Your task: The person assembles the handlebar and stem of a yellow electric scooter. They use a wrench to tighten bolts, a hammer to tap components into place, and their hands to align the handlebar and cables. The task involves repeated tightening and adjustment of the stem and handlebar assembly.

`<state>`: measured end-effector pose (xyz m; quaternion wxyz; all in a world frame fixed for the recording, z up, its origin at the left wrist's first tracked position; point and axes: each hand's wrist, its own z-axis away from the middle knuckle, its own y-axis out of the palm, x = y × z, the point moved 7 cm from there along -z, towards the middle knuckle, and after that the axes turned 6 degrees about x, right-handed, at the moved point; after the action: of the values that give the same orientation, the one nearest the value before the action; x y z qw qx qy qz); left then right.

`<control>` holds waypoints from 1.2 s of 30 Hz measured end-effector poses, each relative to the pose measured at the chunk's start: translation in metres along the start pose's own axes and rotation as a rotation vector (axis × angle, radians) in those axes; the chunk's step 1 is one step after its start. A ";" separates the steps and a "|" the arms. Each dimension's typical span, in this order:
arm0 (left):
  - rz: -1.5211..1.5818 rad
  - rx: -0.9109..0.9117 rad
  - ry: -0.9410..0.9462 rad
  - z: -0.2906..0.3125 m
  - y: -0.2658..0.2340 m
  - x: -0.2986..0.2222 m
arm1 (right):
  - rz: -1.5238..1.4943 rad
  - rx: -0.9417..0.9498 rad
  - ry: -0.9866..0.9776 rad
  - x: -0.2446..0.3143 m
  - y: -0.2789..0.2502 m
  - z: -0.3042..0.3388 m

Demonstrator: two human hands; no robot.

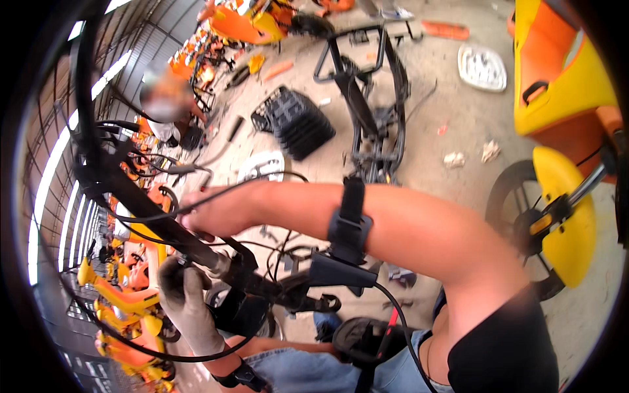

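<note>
A black metal frame tube (154, 219) with loose cables slants across the left in front of me. My left hand (187, 301) wears a pale glove with dark fingertips; its fingers are curled in beside the tube's lower side, and what they hold does not show. Bare and blurred, my right hand (219, 213) reaches across to the tube's far side. Its fingers are closed near the tube and partly hidden by it and the cables. Below the tube, by the gloved hand, sits a dark boxy part (242, 314).
A stack of black crates (295, 121) and a bare black scooter frame (373, 111) stand beyond my arm. At right is a yellow and orange scooter body (557, 85) above a wheel with a yellow fender (567, 216). Another person (170, 108) crouches at far left.
</note>
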<state>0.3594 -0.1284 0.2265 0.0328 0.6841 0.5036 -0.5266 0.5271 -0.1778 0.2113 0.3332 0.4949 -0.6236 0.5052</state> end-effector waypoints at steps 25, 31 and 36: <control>-0.254 0.117 0.030 -0.011 -0.002 -0.033 | -0.128 -0.200 0.086 -0.048 0.008 -0.027; -0.088 0.149 0.014 -0.009 -0.006 -0.015 | -0.385 -0.037 -0.020 -0.006 0.011 -0.014; -0.063 0.124 0.009 -0.007 -0.006 -0.004 | -0.280 -0.119 -0.005 -0.031 0.007 -0.024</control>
<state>0.3600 -0.1240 0.2359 -0.0286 0.6711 0.4914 -0.5544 0.5277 -0.1456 0.1874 0.4276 0.5577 -0.5783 0.4145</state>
